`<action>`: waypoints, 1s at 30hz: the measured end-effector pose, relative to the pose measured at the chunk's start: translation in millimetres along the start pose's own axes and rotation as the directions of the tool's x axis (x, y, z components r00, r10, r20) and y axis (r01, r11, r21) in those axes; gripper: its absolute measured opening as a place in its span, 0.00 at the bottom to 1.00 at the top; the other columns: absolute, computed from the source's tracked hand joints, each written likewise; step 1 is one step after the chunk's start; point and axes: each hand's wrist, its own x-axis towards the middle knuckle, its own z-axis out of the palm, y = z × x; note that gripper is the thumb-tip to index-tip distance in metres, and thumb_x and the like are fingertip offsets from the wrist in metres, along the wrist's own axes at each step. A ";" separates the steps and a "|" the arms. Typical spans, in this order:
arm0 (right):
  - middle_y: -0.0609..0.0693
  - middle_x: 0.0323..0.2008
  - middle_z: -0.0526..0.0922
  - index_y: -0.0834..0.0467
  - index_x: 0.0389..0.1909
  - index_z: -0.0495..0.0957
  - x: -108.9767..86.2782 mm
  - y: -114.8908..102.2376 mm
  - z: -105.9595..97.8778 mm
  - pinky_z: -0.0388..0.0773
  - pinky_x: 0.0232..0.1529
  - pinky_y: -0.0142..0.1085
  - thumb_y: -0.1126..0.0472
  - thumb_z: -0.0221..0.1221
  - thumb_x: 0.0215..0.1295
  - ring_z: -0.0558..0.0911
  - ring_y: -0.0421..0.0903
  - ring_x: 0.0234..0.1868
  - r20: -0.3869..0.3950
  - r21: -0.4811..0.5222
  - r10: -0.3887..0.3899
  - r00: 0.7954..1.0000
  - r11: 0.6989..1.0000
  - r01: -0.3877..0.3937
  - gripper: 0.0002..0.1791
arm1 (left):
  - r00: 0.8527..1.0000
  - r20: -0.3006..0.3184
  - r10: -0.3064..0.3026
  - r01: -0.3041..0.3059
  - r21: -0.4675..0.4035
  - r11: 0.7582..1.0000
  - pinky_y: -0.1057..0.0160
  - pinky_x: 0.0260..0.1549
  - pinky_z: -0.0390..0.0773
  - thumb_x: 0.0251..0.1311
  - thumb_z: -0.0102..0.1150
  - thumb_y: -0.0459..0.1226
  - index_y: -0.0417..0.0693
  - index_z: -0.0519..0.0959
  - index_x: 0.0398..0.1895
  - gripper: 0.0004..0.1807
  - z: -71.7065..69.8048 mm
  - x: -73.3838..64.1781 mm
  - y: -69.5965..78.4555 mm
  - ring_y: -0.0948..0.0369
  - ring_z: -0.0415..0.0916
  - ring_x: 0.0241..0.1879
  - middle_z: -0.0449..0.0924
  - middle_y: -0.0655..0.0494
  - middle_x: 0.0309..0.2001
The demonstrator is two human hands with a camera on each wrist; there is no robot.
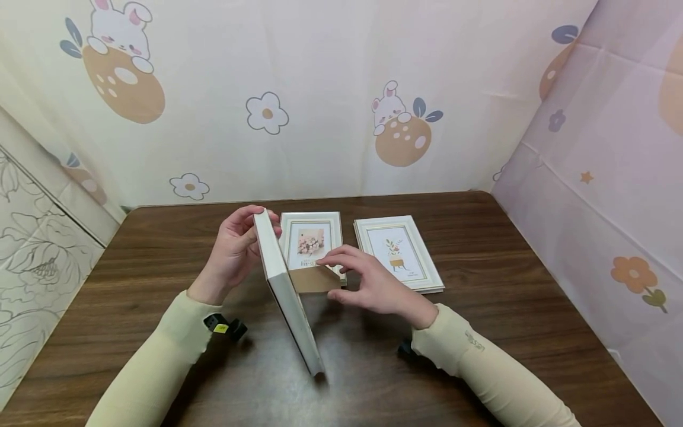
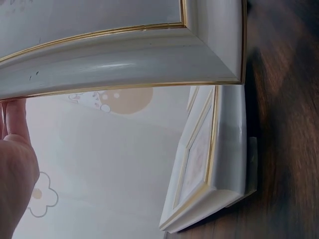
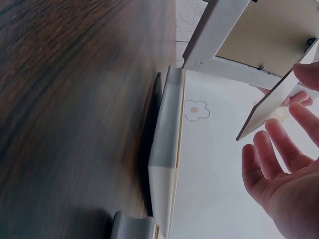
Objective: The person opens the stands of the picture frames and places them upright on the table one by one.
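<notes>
My left hand (image 1: 235, 246) holds a white picture frame (image 1: 290, 305) by its upper edge, and the frame stands tilted on its lower corner. In the left wrist view its front, a white moulding (image 2: 124, 59) with gold lines, faces the camera. A thin brown stand flap (image 1: 315, 280) juts from the frame's back toward the right. My right hand (image 1: 373, 281) is around the flap's free end with fingers spread. In the right wrist view the thumb is at the flap (image 3: 266, 107) and the other fingers lie loosely bent; firm contact cannot be told.
Behind the hands, a white frame with a floral picture (image 1: 310, 243) lies on the dark wooden table (image 1: 480, 267). Right of it lies another white frame with a plant drawing (image 1: 396, 252). A patterned curtain (image 1: 320, 59) hangs behind the table.
</notes>
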 end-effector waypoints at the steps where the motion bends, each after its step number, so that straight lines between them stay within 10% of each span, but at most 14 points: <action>1: 0.45 0.55 0.78 0.54 0.60 0.78 -0.7 0.7 -0.5 0.77 0.45 0.44 0.62 0.71 0.57 0.78 0.50 0.49 -0.002 0.001 0.002 1.000 1.000 -0.002 0.28 | 1.000 0.003 0.009 -0.009 -0.006 1.000 0.62 0.44 0.82 0.67 0.56 0.27 0.47 0.83 0.52 0.14 -0.4 -0.1 0.5 0.55 0.84 0.43 0.82 0.46 0.48; 30: 0.53 0.51 0.80 0.52 0.57 0.78 -50.8 26.5 -43.0 0.81 0.47 0.45 0.68 0.69 0.59 0.79 0.50 0.48 -0.085 -0.011 0.184 0.979 0.983 -0.186 0.25 | 0.971 -0.197 0.139 -0.115 0.129 0.985 0.67 0.36 0.82 0.63 0.60 0.25 0.42 0.83 0.49 0.14 -11.9 -14.1 29.9 0.58 0.81 0.42 0.83 0.44 0.46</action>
